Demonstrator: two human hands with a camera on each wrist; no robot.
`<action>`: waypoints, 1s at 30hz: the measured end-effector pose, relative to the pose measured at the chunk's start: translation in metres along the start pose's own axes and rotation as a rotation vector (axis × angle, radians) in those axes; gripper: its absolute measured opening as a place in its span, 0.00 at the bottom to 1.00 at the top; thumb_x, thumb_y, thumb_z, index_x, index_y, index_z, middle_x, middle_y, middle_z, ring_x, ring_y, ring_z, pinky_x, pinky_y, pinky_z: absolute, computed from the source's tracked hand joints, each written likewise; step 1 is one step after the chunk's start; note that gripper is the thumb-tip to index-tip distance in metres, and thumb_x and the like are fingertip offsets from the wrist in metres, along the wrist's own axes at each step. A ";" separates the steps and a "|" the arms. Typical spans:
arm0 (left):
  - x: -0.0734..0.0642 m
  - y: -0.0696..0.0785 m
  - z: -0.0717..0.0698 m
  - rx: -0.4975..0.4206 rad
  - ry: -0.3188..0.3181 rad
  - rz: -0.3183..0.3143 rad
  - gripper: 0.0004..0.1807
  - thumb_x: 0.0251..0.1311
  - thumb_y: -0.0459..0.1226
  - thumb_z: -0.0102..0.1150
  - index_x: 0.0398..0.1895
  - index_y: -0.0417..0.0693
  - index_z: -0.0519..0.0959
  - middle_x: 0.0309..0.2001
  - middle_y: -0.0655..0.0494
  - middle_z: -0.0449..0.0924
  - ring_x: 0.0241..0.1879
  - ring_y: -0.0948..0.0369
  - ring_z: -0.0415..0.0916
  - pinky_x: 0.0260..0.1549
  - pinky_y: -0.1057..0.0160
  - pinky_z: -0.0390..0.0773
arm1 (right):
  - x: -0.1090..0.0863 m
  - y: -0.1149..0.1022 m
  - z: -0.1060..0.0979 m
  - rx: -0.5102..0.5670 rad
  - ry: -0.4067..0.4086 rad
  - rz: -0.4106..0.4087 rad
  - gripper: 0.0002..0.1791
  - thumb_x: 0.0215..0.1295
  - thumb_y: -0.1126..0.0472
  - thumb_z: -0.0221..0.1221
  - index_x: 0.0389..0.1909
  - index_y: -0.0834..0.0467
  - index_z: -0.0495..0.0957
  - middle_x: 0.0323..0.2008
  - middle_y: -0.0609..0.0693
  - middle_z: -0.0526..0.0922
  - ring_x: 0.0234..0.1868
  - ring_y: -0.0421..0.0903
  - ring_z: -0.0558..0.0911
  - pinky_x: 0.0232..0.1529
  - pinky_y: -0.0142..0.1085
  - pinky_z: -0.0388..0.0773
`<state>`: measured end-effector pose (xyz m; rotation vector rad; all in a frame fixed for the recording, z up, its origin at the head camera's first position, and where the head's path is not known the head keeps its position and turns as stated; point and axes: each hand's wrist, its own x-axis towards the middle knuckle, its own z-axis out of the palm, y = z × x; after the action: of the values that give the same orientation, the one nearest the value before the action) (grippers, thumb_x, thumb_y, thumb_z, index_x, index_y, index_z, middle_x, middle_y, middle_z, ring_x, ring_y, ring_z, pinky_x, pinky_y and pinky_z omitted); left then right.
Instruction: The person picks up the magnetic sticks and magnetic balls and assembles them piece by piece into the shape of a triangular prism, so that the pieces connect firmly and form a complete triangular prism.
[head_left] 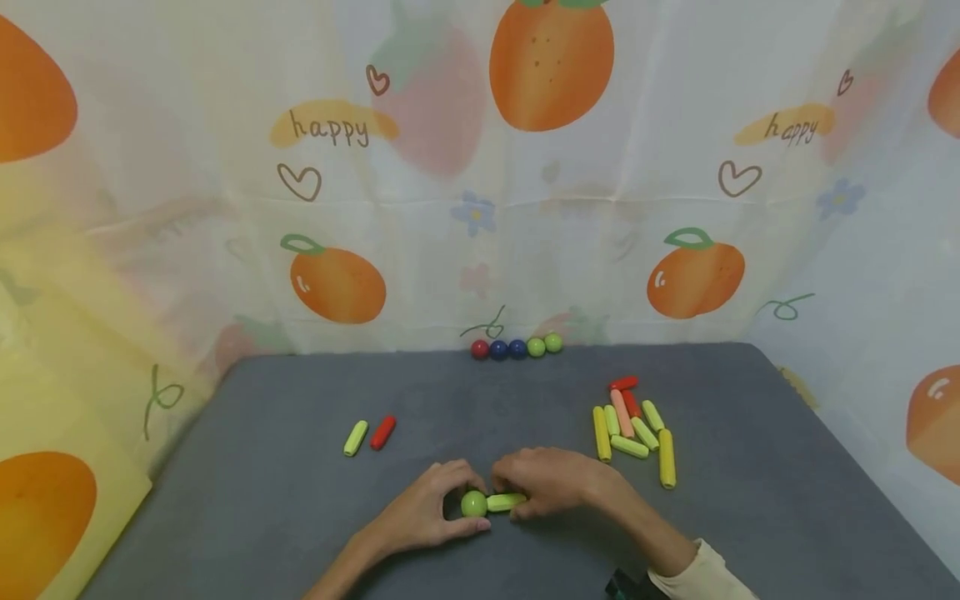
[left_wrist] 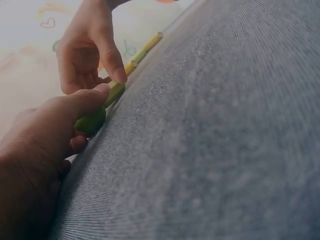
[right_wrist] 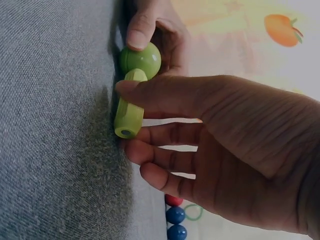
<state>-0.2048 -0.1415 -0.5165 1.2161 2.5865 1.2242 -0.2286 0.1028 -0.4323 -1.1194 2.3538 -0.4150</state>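
Observation:
Near the front middle of the table, my left hand (head_left: pixel 423 510) holds a glossy light-green ball (head_left: pixel 473 504) between thumb and fingers. Just right of it, my right hand (head_left: pixel 558 481) pinches a short yellow-green faceted rod (head_left: pixel 501 502) that lies end-on against the ball. The right wrist view shows the rod (right_wrist: pixel 129 116) under my right thumb, with a grey round spot in its near end. Its other end meets the ball (right_wrist: pixel 141 59). In the left wrist view the ball (left_wrist: pixel 91 121) looks dark green below my left thumb.
A pile of rods (head_left: pixel 628 417), yellow, green, red and pink, lies to the right. One green rod (head_left: pixel 356 438) and one red rod (head_left: pixel 383 433) lie to the left. Red, blue and green balls (head_left: pixel 517 349) line the back edge against a fruit-print cloth (head_left: pixel 555 250). A black object (head_left: pixel 626 586) sits by the right sleeve.

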 end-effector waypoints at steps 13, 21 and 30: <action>0.000 -0.004 0.002 0.010 0.033 0.050 0.19 0.58 0.56 0.74 0.49 0.69 0.80 0.44 0.71 0.81 0.38 0.75 0.71 0.44 0.67 0.69 | -0.014 0.025 -0.023 0.013 -0.105 0.037 0.28 0.68 0.54 0.70 0.66 0.52 0.73 0.46 0.46 0.81 0.40 0.36 0.78 0.46 0.34 0.78; -0.004 -0.006 -0.003 -0.009 0.024 0.071 0.19 0.59 0.54 0.75 0.51 0.69 0.79 0.45 0.72 0.80 0.38 0.73 0.71 0.43 0.66 0.68 | -0.019 0.036 -0.074 -0.031 0.007 0.161 0.27 0.73 0.55 0.66 0.68 0.57 0.72 0.62 0.59 0.77 0.62 0.57 0.80 0.60 0.50 0.78; -0.004 -0.006 -0.002 0.028 -0.017 0.095 0.22 0.62 0.56 0.72 0.57 0.64 0.79 0.48 0.71 0.80 0.39 0.73 0.70 0.44 0.70 0.67 | 0.017 0.114 -0.094 -0.103 0.372 0.246 0.32 0.74 0.65 0.61 0.74 0.70 0.62 0.74 0.71 0.64 0.75 0.68 0.67 0.71 0.60 0.68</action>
<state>-0.2063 -0.1479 -0.5197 1.3623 2.5698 1.1920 -0.3617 0.1651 -0.4126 -0.8356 2.8263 -0.4477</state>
